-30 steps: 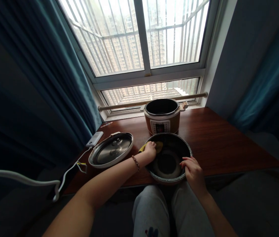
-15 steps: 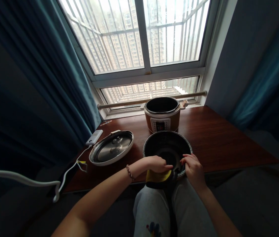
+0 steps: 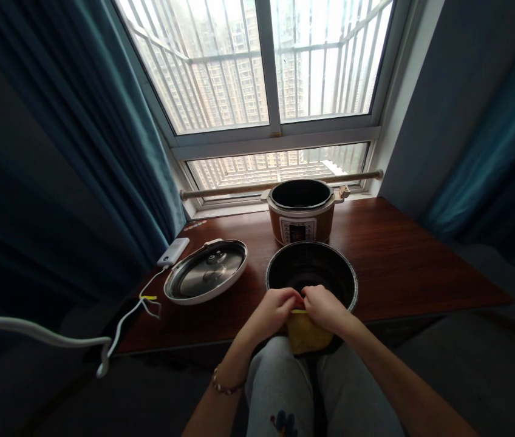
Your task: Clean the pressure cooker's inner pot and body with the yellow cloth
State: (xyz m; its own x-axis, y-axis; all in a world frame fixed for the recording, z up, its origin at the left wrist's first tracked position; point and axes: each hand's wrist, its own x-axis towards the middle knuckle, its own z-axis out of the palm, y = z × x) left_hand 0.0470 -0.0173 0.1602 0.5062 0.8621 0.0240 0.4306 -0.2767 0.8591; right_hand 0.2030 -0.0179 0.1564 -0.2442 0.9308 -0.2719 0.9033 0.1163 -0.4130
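A dark inner pot (image 3: 312, 270) stands at the near edge of the wooden table (image 3: 398, 255). Just in front of it, above my lap, my left hand (image 3: 273, 309) and my right hand (image 3: 325, 308) are side by side, both closed on the top edge of a yellow cloth (image 3: 305, 334) that hangs down between them. The cloth covers the pot's near rim. Behind the pot sits the brown rice cooker body (image 3: 302, 212), open on top.
A round metal lid (image 3: 206, 278) lies upside down on the table's left part. A white power bank (image 3: 173, 252) with a cable (image 3: 57, 337) lies at the left edge. Teal curtains (image 3: 116, 133) flank the barred window (image 3: 266, 67). My grey-trousered knees (image 3: 280, 388) are below.
My left hand left the pot's inside with the cloth and came to the near rim. My right hand let go of the rim and joined it on the cloth.
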